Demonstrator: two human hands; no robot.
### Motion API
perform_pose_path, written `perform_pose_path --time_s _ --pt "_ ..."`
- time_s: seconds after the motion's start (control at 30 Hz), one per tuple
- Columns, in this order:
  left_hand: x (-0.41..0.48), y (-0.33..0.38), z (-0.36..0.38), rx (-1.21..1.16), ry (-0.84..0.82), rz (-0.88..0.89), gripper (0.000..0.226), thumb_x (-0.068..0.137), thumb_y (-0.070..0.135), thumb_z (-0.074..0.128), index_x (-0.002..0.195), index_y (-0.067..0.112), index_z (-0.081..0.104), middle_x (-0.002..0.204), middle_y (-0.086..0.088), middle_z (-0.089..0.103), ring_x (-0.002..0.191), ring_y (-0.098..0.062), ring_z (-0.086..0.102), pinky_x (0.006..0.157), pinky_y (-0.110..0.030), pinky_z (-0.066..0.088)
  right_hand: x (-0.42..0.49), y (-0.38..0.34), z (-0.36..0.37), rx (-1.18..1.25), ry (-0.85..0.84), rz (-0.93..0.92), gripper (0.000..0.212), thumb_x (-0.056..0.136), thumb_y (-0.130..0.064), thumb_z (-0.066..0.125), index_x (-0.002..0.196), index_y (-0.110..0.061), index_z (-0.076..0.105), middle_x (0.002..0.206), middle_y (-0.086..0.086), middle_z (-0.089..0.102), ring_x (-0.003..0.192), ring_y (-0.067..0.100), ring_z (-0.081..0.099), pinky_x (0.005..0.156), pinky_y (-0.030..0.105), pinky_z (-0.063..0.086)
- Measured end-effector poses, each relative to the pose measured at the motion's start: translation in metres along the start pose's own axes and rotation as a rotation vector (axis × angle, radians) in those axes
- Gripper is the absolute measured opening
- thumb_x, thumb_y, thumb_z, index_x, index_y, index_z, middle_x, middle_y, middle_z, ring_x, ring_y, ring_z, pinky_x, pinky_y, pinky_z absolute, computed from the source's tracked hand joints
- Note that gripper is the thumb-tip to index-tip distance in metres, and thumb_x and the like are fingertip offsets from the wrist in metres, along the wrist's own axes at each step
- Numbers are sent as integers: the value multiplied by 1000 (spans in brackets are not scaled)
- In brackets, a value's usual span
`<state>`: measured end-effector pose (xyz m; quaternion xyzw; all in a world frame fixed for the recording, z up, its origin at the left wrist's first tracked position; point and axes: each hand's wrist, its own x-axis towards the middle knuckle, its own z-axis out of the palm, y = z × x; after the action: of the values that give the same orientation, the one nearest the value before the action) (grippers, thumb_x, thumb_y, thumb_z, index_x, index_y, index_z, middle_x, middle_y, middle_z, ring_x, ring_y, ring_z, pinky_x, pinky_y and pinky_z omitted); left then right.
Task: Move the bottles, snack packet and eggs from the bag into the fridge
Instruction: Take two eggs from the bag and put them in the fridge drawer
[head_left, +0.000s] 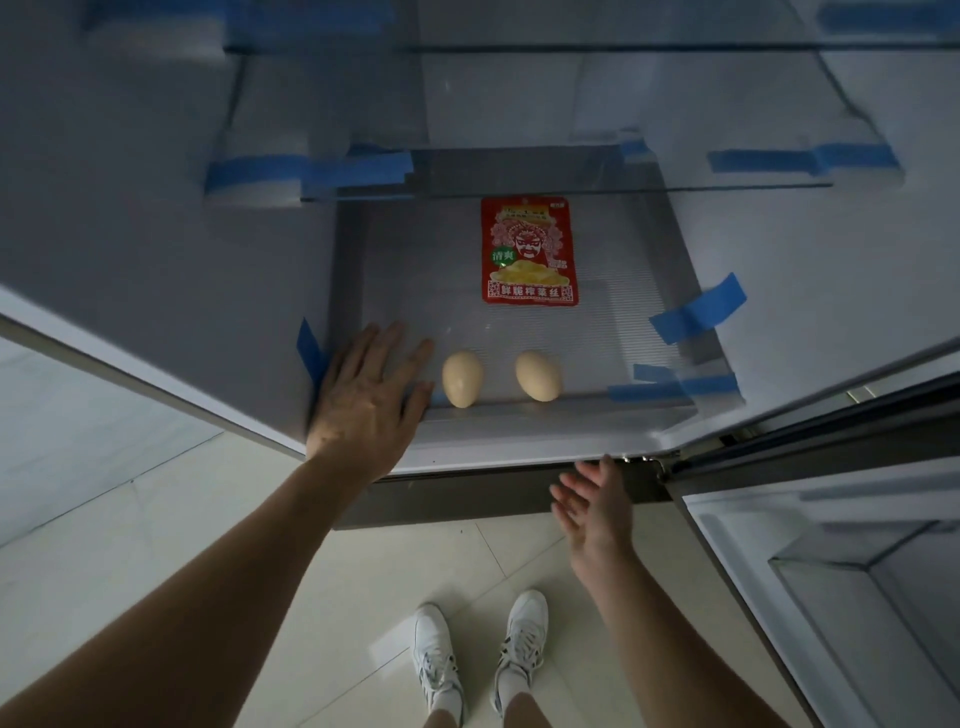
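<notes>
Clear ribbed plastic: fridge shelf (623, 332), edges held with strips of blue tape (698, 307).

- Shelf front-left corner: left hand (363, 395), fingers straight and spread, holding nothing. Thumb just beside the left egg (462, 378); contact cannot be told.
- Shelf front lip, centre: left egg and right egg (538, 375), lying apart with bare shelf between them.
- Shelf middle, behind the eggs: red snack packet (529, 251), flat, print up. Open shelf on both sides of it.
- Below the shelf's front edge, right of centre: right hand (592, 504), fingers loose and apart, empty, slightly blurred.
- Shelf rear: seen only through an upper glass shelf (519, 171), hazy.
- Right of the shelf: open door (831, 545), cut off by the frame.
</notes>
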<state>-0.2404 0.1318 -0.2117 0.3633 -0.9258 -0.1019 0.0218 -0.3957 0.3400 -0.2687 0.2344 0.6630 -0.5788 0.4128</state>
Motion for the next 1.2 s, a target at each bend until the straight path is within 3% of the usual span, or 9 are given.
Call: perform_pose_path --time_s 0.13,0.43,0.67,0.73,0.83,0.97,1.2 --pt "0 -3 1 13 15 15 61 99 57 17 151 31 36 160 -7 33 149 -31 24 118 -51 21 17 11 33 320 -138 165 54 102 -56 41 131 -12 53 126 14 62 116 32 61 99 43 47" --pt "0 -3 2 12 35 11 61 99 56 20 150 31 39 158 -8 35 148 -33 27 116 -54 25 32 9 65 664 -202 205 61 99 -61 43 137 -14 45 135 19 50 128 39 52 115 50 38" --pt "1 -4 3 17 14 12 61 98 59 19 152 35 34 162 -4 29 150 -30 21 118 -51 17 31 18 55 683 -232 214 66 97 -67 42 133 -11 48 133 17 52 124 38 54 108 60 42" --pt "1 -5 3 11 9 2 60 97 59 21 152 37 33 162 -4 28 150 -29 19 119 -49 14 23 27 46 670 -234 209 66 95 -65 47 126 -8 55 128 17 61 116 35 61 106 61 45" --pt "2 -5 1 4 -24 -3 60 96 59 23 152 39 29 163 -3 24 151 -28 15 120 -49 13 11 45 26 671 -253 202 65 90 -61 56 132 -11 61 134 20 64 120 37 63 104 61 46" --pt "3 -5 0 -5 -39 9 56 100 56 26 154 38 27 165 -3 21 152 -29 13 120 -51 11 -7 65 3 683 -126 228 66 95 -66 44 130 -11 56 130 19 57 120 35 58 100 61 45" --pt "2 -4 -2 -20 -66 -6 56 101 53 32 154 40 23 166 -2 16 153 -28 8 123 -51 10 -42 111 -45 656 -29 270 60 100 -62 31 112 -10 60 114 16 61 106 31 62 90 54 43"
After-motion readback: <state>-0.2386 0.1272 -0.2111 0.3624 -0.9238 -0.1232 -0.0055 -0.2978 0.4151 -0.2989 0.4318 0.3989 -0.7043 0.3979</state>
